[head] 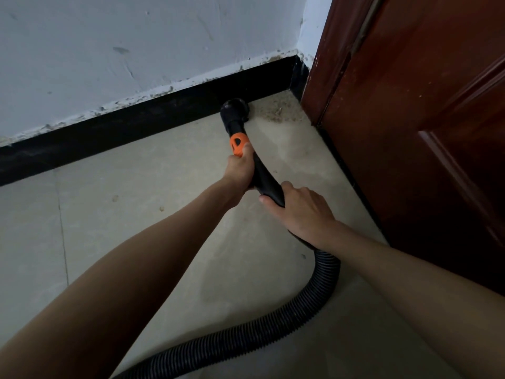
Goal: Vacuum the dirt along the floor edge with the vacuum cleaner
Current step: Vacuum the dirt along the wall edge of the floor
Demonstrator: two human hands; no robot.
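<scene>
Overall, scene: corner where wall (136, 45) meets door (410, 119).
Floor (136, 220): pale tiles, black skirting (123, 124) along the wall.
Hose (273, 326): ribbed, black, curving across the floor to the wand.
Wand (263, 177): black with orange collar (237, 143).
Right hand (299, 207): wrapped round the wand's rear end.
Left hand (240, 170): gripping the wand just behind the collar.
Nozzle (235, 108): on the floor against the skirting.
Dirt (278, 112): brown patch in the corner, just beside the nozzle.
</scene>
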